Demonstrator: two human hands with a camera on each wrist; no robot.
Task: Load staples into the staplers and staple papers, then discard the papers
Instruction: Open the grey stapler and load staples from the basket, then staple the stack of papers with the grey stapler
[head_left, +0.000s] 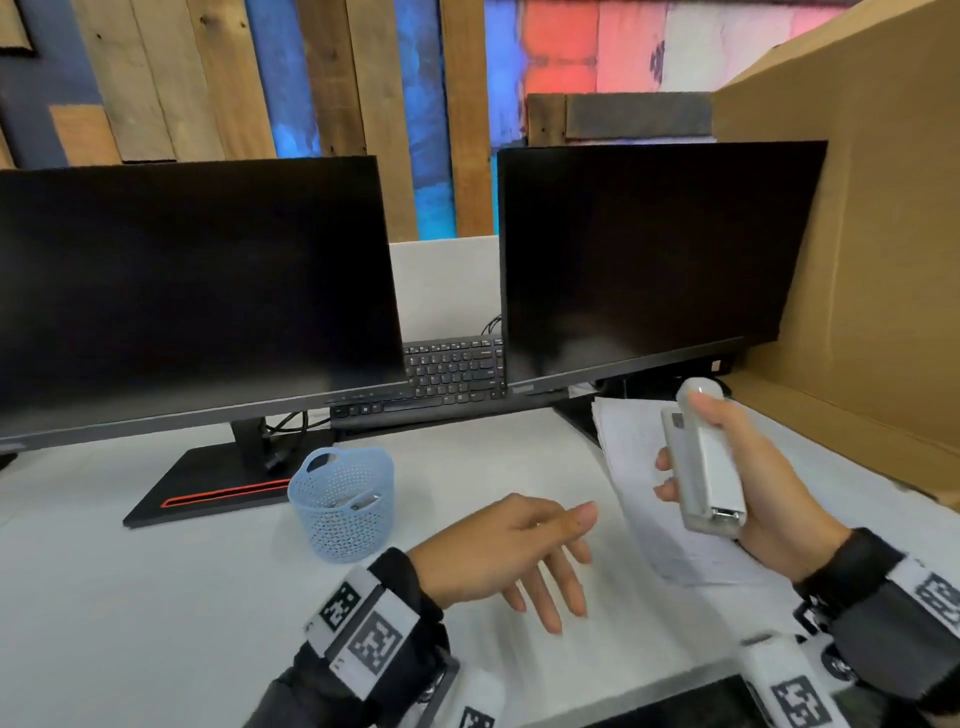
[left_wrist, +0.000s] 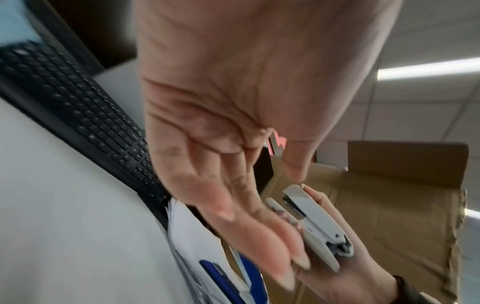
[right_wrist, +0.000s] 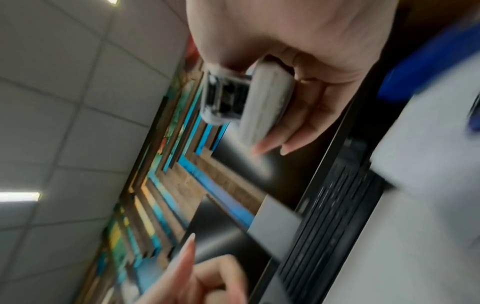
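Note:
My right hand (head_left: 737, 462) grips a white stapler (head_left: 704, 457) above the desk at the right, thumb on its top, fingers curled round its underside. In the left wrist view the stapler (left_wrist: 314, 224) lies in that palm. Seen from the right wrist, the stapler's (right_wrist: 244, 100) metal rear end faces the camera, blurred. My left hand (head_left: 524, 551) hovers over the desk to the left of it, fingers extended and relaxed, holding nothing. A stack of white papers (head_left: 644, 499) lies on the desk under the stapler.
A small blue perforated basket (head_left: 340, 501) stands left of my left hand, something pale inside. Two dark monitors (head_left: 192, 291) (head_left: 654, 254) stand behind, with a black keyboard (head_left: 447, 374) between them. A large cardboard box (head_left: 872, 260) walls off the right side.

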